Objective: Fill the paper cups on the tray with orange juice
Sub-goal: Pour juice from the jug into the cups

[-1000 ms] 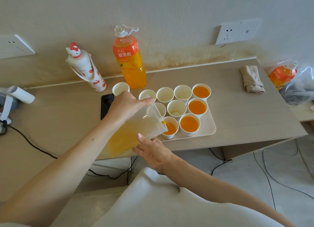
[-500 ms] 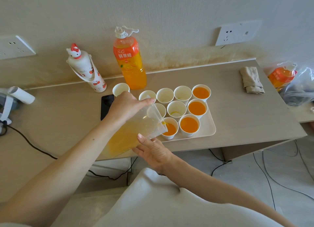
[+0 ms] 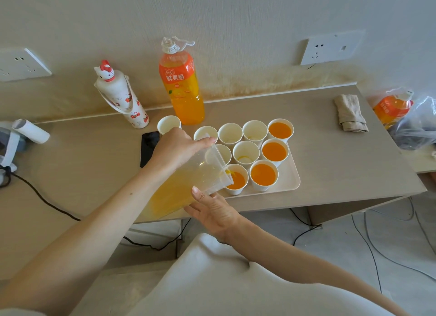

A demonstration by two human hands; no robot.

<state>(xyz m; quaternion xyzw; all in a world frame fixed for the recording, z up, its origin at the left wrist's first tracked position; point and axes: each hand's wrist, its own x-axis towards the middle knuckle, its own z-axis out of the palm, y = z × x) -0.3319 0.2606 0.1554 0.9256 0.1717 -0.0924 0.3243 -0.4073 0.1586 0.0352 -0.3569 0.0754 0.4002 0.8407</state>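
Our left grip clasps the tilted jug from above; our right grip props it underneath, flat-fingered, jug lip over a part-full cup.

Pitcher: clear, smooth plastic, glossy. Paper cups: white, matt paper. Tray: cream plastic, smooth, faint sheen. Table: pale wood-grain surface, matt. Cloth at 2 o'clock of the tray: beige, rough weave. Bottle at 11 o'clock: glossy clear plastic, shiny printed label.
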